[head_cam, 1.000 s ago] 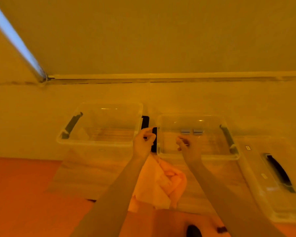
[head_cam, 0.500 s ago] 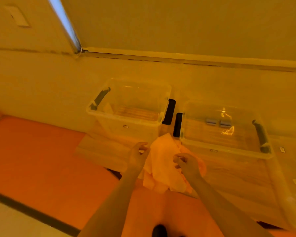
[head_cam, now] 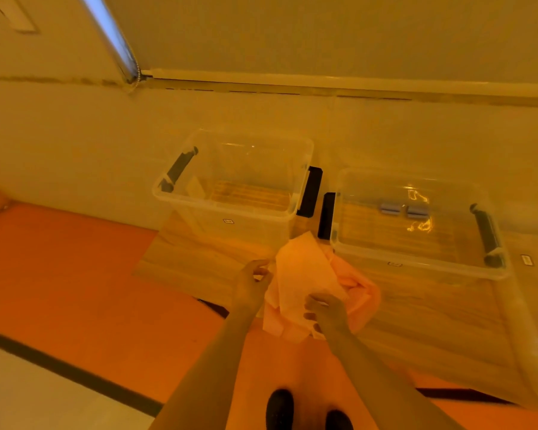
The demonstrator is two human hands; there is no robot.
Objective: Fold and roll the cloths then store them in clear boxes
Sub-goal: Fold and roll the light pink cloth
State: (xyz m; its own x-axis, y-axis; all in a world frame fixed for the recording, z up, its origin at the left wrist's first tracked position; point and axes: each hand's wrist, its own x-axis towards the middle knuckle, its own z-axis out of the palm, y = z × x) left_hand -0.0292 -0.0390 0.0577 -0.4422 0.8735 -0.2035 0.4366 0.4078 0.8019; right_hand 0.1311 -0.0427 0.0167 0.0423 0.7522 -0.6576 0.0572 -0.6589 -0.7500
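Observation:
Two clear boxes stand on a low wooden table (head_cam: 199,262). The left box (head_cam: 230,209) has dark handles and nothing in it. The right box (head_cam: 416,262) holds two small grey-blue rolls (head_cam: 404,210). In front of the gap between them lies a heap of pale orange cloths (head_cam: 357,290). A lighter cloth (head_cam: 305,274) is stretched over the heap. My left hand (head_cam: 250,285) pinches its left edge and my right hand (head_cam: 325,310) pinches its near edge.
A clear lid with a label (head_cam: 528,305) lies at the table's right end. The floor is orange with a dark stripe (head_cam: 69,372) and a pale area at the lower left. My dark shoes (head_cam: 305,411) show at the bottom. A wall rises close behind the boxes.
My hands came down from box-rim height toward me, taking hold of the lighter cloth. The view shifted, so the boxes sit further right.

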